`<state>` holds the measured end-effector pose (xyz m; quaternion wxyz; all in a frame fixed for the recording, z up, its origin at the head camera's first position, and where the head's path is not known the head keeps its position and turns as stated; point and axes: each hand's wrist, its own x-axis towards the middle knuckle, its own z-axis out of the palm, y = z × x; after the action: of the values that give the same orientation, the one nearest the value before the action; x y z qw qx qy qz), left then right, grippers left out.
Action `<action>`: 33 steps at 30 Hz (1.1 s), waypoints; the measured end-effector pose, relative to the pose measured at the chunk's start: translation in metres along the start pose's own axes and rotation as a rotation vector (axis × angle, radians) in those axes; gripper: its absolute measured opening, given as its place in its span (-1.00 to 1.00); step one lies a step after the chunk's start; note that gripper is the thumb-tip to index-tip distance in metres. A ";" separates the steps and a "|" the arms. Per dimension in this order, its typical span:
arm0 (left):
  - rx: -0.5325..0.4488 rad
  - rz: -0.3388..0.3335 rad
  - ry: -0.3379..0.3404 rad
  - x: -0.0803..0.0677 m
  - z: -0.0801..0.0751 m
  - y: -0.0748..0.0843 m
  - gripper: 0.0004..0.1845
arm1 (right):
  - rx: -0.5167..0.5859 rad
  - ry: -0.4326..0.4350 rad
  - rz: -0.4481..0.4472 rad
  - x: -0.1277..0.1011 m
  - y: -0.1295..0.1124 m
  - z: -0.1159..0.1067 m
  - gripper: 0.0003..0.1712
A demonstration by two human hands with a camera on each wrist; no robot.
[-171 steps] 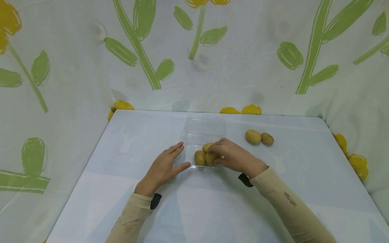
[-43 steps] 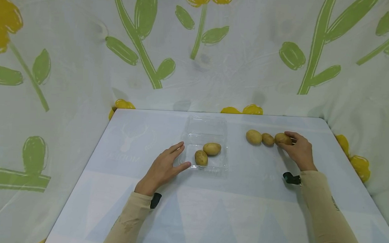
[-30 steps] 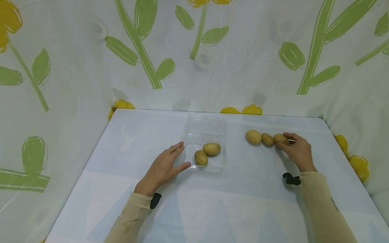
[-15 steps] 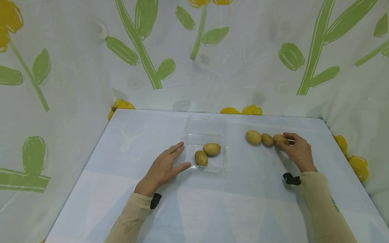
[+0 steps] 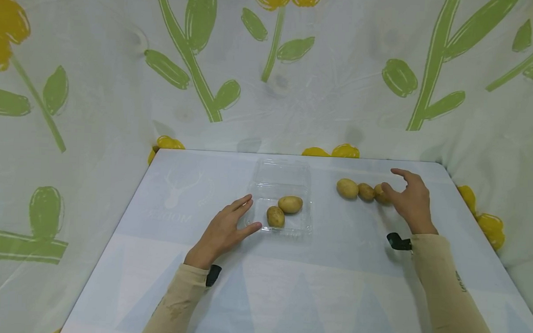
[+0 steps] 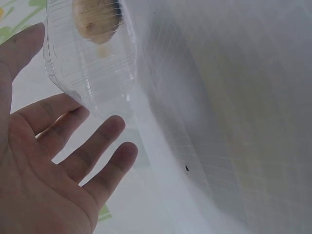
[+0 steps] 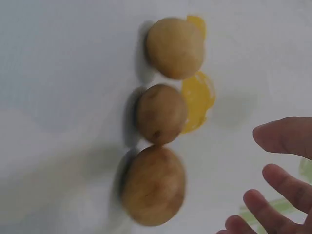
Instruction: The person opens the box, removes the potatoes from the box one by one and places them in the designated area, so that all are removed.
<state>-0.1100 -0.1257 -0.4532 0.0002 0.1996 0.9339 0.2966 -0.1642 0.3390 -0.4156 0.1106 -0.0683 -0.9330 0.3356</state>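
Note:
Two potatoes, one rounder (image 5: pixel 275 217) and one longer (image 5: pixel 290 204), lie in a clear plastic clamshell box (image 5: pixel 306 223) whose lid (image 5: pixel 280 172) is folded back. My left hand (image 5: pixel 220 232) is at the box's left side, fingers spread; in the left wrist view, fingertips meet the box's edge. To the right, three potatoes form a row: a large one (image 5: pixel 347 188), a small one (image 5: pixel 366 192) and the right-end one (image 5: pixel 381 194). Over that right-end potato my right hand (image 5: pixel 412 198) hovers with thumb and fingers apart, holding nothing. It partly hides the potato in the head view.
The pale table (image 5: pixel 262 293) has faint printed shapes, and its back edge meets a hanging curtain (image 5: pixel 321 100) with green leaves and yellow flowers. A dark camera (image 5: pixel 398 241) sits under my right wrist and another (image 5: pixel 213 275) at my left wrist.
Earlier, my right hand reached into the box; it then set a potato at the row's right end and slid it slightly left. Now its fingers have let go and lifted. My left hand stays put.

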 end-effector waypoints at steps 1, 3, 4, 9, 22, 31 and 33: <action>0.000 0.000 0.000 0.000 0.000 0.000 -0.15 | 0.000 -0.001 -0.014 -0.001 -0.005 -0.001 -0.33; -0.002 0.001 0.000 0.000 0.000 0.000 -0.14 | 0.009 -0.001 -0.045 -0.002 -0.015 -0.002 -0.34; -0.004 0.001 0.000 0.000 0.000 0.000 -0.15 | 0.021 -0.004 -0.062 -0.003 -0.020 -0.002 -0.34; -0.007 0.001 -0.001 -0.001 -0.001 0.000 -0.15 | 0.088 -0.044 -0.128 -0.006 -0.045 0.002 -0.36; 0.006 -0.005 -0.004 -0.001 -0.001 0.001 -0.15 | 0.200 -0.091 -0.360 -0.018 -0.087 0.030 -0.39; 0.005 -0.004 -0.004 -0.001 0.000 0.001 -0.14 | 0.205 -0.200 -0.467 -0.026 -0.107 0.053 -0.38; 0.005 -0.002 0.000 0.000 0.000 0.000 -0.14 | 0.197 -0.215 -0.483 -0.028 -0.113 0.058 -0.37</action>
<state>-0.1095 -0.1255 -0.4532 0.0001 0.1985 0.9349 0.2943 -0.1584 0.2117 -0.3916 0.0939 0.2030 -0.8915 0.3939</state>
